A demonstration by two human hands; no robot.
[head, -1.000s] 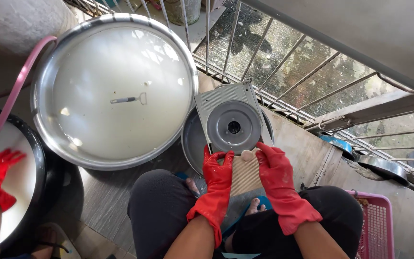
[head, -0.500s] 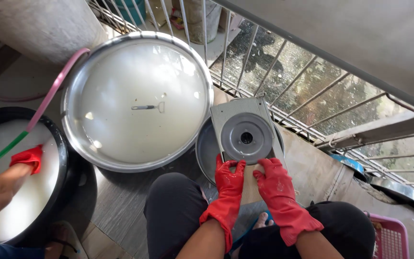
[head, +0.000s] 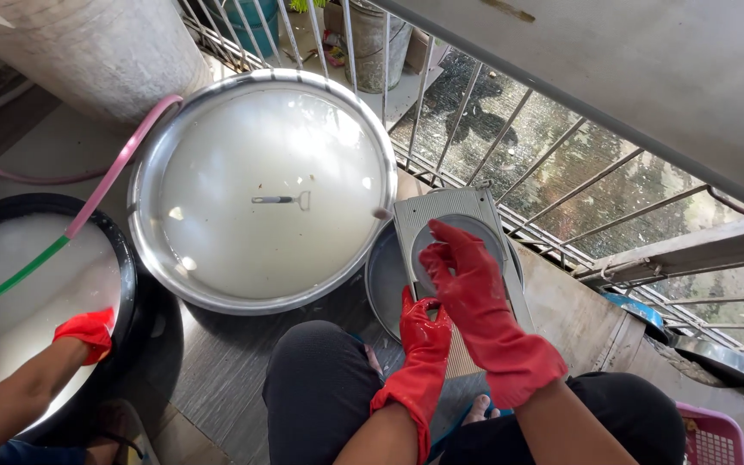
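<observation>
At the far left a co-worker's hand in a red glove rests on the rim of a black tub full of foamy water, where a pink hose and a green hose go in. Next comes a wide steel basin of cloudy water with a small utensil lying in it. Right of it, the left hand pinches the lower edge of a flat grey metal plate, which leans over a smaller round pan. The right hand lies on its round centre, fingers bent and close together. The plate looks stiff, rather light, and probably slippery when wet; the side edges seem the safest hold. Behind stands a metal railing, and a pink basket sits at the right.
</observation>
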